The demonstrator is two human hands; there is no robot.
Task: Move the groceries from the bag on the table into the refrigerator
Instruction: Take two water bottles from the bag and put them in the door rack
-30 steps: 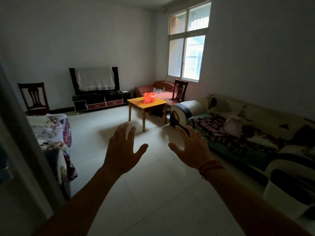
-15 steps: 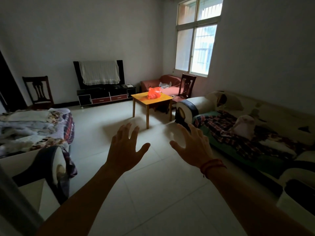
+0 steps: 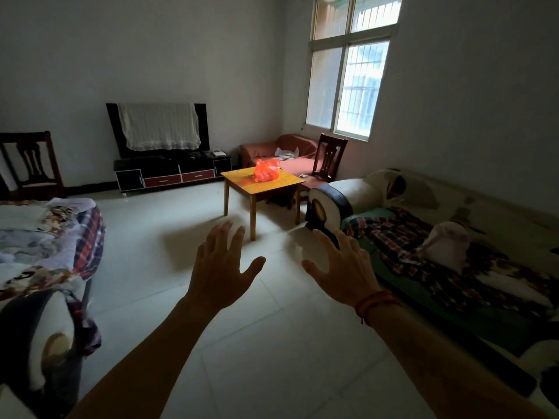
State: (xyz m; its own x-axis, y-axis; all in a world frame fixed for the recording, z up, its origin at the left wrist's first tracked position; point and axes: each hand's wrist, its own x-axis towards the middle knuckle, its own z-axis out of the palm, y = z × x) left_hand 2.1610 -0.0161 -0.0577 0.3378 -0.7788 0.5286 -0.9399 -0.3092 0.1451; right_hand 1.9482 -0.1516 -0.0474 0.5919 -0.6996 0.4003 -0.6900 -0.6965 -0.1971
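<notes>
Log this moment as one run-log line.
stage: before pickup | left hand: open, empty | right hand: open, empty | orange bag: on yellow table, untouched | refrigerator: not in view

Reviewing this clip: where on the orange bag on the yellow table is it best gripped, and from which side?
Likely the bunched top of the orange bag, taken from above, approaching the near corner of the table across open floor. The bag sits slumped, wider at its base, so its sides give little firm hold. Whether it has handles is too small to tell.
</notes>
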